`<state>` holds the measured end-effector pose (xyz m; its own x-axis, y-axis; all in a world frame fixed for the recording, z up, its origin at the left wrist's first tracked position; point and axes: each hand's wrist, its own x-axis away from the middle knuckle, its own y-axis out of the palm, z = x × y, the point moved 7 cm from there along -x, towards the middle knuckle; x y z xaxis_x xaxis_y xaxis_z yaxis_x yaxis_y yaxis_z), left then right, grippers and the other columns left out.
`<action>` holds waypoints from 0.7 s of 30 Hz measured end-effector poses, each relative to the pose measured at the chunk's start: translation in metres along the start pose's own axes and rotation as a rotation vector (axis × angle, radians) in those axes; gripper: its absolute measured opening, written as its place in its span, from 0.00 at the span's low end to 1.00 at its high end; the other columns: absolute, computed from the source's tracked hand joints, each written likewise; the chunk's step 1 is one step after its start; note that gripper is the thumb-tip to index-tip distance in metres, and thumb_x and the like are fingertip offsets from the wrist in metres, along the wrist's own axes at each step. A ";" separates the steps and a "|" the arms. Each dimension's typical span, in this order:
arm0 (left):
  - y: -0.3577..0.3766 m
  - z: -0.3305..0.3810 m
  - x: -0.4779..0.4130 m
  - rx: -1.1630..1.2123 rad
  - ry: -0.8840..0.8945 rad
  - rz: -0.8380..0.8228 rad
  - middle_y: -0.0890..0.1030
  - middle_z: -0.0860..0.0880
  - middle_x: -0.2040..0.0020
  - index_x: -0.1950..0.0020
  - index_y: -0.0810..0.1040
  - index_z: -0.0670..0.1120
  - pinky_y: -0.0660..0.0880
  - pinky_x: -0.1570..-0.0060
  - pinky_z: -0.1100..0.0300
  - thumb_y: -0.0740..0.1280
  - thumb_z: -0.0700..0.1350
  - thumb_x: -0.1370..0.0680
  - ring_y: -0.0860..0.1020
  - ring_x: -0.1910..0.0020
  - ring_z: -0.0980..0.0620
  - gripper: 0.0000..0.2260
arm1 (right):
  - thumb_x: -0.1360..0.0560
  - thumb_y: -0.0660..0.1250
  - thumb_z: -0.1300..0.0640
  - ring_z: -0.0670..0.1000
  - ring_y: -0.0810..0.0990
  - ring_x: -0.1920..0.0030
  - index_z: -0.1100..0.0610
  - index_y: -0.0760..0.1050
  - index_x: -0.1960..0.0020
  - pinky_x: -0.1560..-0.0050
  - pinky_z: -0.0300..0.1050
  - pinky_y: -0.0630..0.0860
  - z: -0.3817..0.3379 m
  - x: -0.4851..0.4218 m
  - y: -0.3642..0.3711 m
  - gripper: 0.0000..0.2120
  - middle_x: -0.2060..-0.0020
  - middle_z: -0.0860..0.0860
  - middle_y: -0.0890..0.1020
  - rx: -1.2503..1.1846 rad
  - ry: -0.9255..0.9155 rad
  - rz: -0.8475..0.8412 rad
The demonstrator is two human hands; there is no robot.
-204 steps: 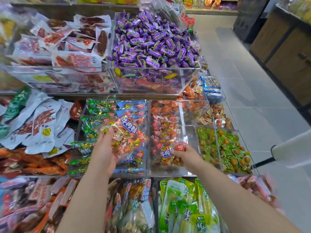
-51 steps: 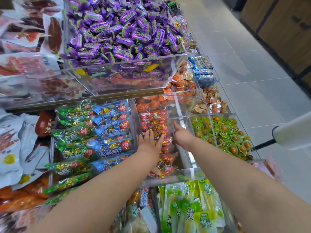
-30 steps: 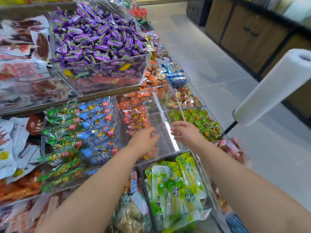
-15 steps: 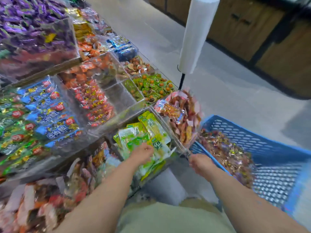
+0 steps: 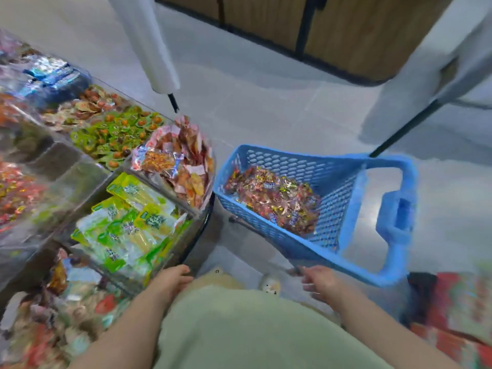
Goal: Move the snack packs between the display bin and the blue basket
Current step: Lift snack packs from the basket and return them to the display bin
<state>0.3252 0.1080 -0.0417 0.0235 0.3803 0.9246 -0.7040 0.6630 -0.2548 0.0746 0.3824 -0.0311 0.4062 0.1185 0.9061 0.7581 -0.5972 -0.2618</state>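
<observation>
- Both hands have drawn back from the clear display bins toward the body since the earlier frames, and the view has swung right so the blue basket (image 5: 335, 182) now fills the centre.
- Floor: pale grey tiles, bare around the basket; wood-panelled cabinets with dark trim along the far side.
- Bag roll (image 5: 145, 41): white, on a dark rod, standing at the end of the display.
- Display bins (image 5: 87, 179): clear-walled compartments holding green-and-orange sweets, green-and-yellow packs and red-and-white packs; much of this side is motion-blurred.
- Blue basket: perforated plastic with a moulded handle, standing on the floor just beside the end of the display.
- Snack packs (image 5: 274, 198): small glossy wrappers, mostly red and orange with flecks of yellow and blue, heaped loose in the basket's bottom toward its near-left wall.
- Left hand (image 5: 170, 283): empty, fingers loosely together, near the display's lower edge.
- Right hand (image 5: 322, 284): empty, fingers spread apart, just short of the basket's near rim.
</observation>
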 end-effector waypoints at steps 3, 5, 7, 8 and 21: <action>0.029 0.031 0.000 -0.110 0.052 -0.029 0.78 0.37 0.51 0.46 0.73 0.39 0.67 0.68 0.60 0.61 0.42 0.20 0.73 0.68 0.46 0.07 | 0.21 0.58 0.59 0.49 0.71 0.68 0.58 0.71 0.55 0.68 0.38 0.63 0.023 0.003 -0.017 0.06 0.66 0.53 0.72 -0.127 0.073 0.032; 0.048 0.055 -0.003 -0.253 0.095 -0.052 0.78 0.39 0.55 0.48 0.73 0.39 0.65 0.68 0.60 0.61 0.43 0.20 0.72 0.68 0.47 0.07 | 0.21 0.57 0.60 0.49 0.71 0.68 0.57 0.69 0.58 0.67 0.38 0.63 0.031 0.004 -0.023 0.07 0.66 0.53 0.72 -0.166 0.100 0.045; 0.066 0.078 -0.005 -0.398 0.110 -0.074 0.77 0.42 0.60 0.51 0.74 0.40 0.66 0.67 0.61 0.61 0.44 0.20 0.72 0.67 0.48 0.08 | 0.22 0.57 0.61 0.49 0.71 0.67 0.57 0.68 0.59 0.67 0.38 0.64 0.034 0.007 -0.028 0.07 0.64 0.54 0.73 -0.191 0.108 0.060; 0.075 0.089 -0.006 -0.455 0.117 -0.080 0.77 0.44 0.60 0.51 0.74 0.41 0.66 0.67 0.61 0.61 0.45 0.20 0.73 0.67 0.49 0.08 | 0.23 0.57 0.61 0.50 0.71 0.67 0.57 0.68 0.59 0.67 0.39 0.64 0.033 0.007 -0.029 0.07 0.64 0.54 0.72 -0.199 0.113 0.065; 0.120 0.254 -0.059 -0.780 0.272 -0.166 0.76 0.45 0.65 0.61 0.72 0.43 0.66 0.71 0.62 0.60 0.42 0.20 0.71 0.72 0.50 0.10 | 0.22 0.61 0.59 0.46 0.75 0.66 0.50 0.71 0.61 0.63 0.40 0.73 -0.079 -0.029 -0.039 0.10 0.64 0.48 0.76 -0.294 0.081 0.206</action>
<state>0.0591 0.0014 -0.0545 0.3242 0.3146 0.8921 0.0131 0.9415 -0.3368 -0.0070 0.3390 -0.0213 0.4842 -0.0844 0.8709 0.4809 -0.8058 -0.3455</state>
